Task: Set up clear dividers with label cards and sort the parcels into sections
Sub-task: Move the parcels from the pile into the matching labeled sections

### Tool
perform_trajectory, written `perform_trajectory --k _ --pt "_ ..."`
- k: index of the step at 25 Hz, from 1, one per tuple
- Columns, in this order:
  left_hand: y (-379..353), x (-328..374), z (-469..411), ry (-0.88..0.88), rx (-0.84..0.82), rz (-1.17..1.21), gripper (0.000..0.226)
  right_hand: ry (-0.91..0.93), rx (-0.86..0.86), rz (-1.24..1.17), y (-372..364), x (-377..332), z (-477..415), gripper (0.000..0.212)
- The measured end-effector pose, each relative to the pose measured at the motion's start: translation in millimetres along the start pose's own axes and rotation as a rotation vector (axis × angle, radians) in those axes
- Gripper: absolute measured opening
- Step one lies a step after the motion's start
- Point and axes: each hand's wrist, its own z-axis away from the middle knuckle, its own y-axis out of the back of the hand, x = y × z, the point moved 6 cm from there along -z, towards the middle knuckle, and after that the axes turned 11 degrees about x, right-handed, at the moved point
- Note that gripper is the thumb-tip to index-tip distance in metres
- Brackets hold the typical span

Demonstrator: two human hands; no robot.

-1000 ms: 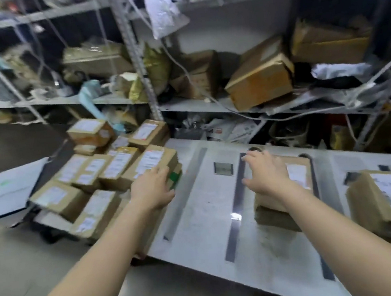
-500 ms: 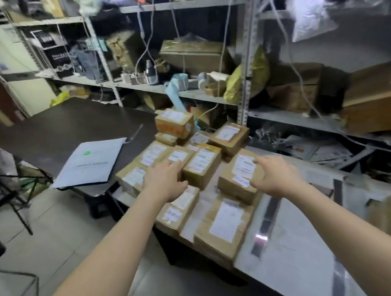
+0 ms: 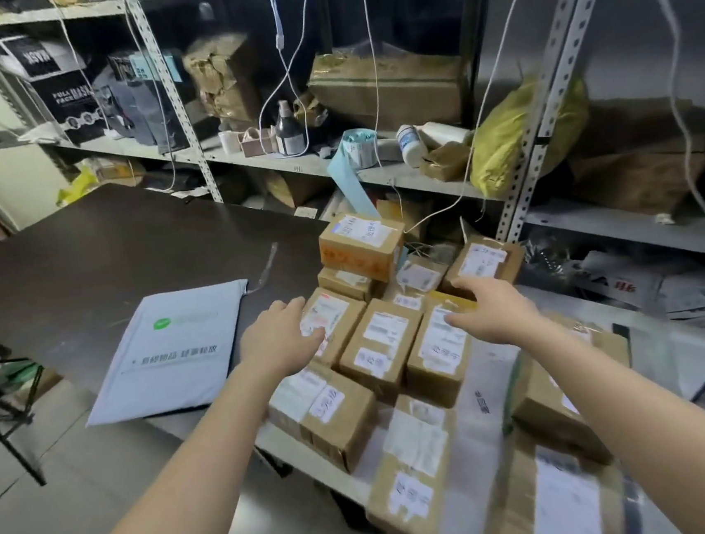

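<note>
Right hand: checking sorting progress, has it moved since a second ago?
Yes. The right hand went left along the white table to the parcel pile beside the dark table.

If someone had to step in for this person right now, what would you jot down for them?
Left hand: open, fingers spread on a brown parcel at the pile's left side.
Right hand: open, reaching over a second parcel; contact unclear.
Things: the labelled parcels sit bunched on the pale table; a grey mailer lies on the dark table.
Done: nothing visibly sorted; no dividers or label cards in view.
Left: set up dividers and cards, then sort the parcels.
</note>
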Motion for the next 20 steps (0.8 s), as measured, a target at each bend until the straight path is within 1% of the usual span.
perform_trajectory --k 5,9,10,12,14,16,18,20 --pt "-48.5 -4.1 -94.3 0.241 -0.038 0.304 0.069 -0.102 -0.026 -0.231 -38.2 -18.6 -118.8 0.067" --pt "-89.9 23.9 -146.9 0.350 -0.102 0.617 0.060 -0.191 0.041 -0.303 -68.0 -31.0 -199.7 0.064" --pt "-101.3 32.1 -158.6 0.367 -0.123 0.700 0.061 -0.205 0.049 -0.309 -77.9 -32.7 -217.1 0.065" --pt "-124.9 46.1 -180.8 0.390 -0.172 0.854 0.075 -0.222 0.024 -0.309 -96.3 -35.4 -244.6 0.072" --pt "-145.9 51.9 -200.6 0.408 -0.219 0.948 0.093 -0.271 0.006 -0.325 -108.3 -36.3 -265.9 0.080" --pt "-159.4 50.5 -213.4 0.420 -0.237 1.024 0.101 -0.317 0.006 -0.324 -113.8 -36.9 -274.9 0.079" --pt "-161.5 44.0 -223.5 0.411 -0.219 1.101 0.098 -0.345 0.049 -0.296 -117.6 -40.8 -272.1 0.071" --pt "-162.3 36.7 -233.5 0.401 -0.246 1.180 0.093 -0.388 0.107 -0.315 -120.5 -48.3 -260.1 0.064"
